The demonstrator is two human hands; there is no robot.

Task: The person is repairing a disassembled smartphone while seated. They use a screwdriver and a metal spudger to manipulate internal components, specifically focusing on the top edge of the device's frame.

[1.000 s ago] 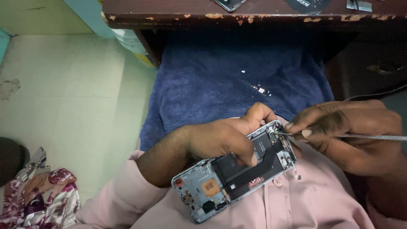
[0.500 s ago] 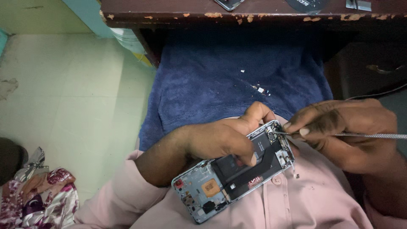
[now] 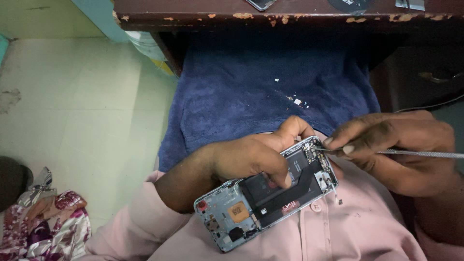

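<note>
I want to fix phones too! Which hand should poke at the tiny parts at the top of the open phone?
Probably the right hand: it holds the thin metal tool, tip at the open phone's top corner. The left hand grips the phone.

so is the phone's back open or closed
Open: the phone, held in the left hand, has no back cover, and its battery and boards show.

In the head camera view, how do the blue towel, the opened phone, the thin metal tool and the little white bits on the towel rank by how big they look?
1. Blue towel, by far the largest.
2. Opened phone, though it sits nearer the camera, which enlarges it.
3. Thin metal tool, long but slender, partly hidden by the right hand.
4. White bits, smallest.
</note>
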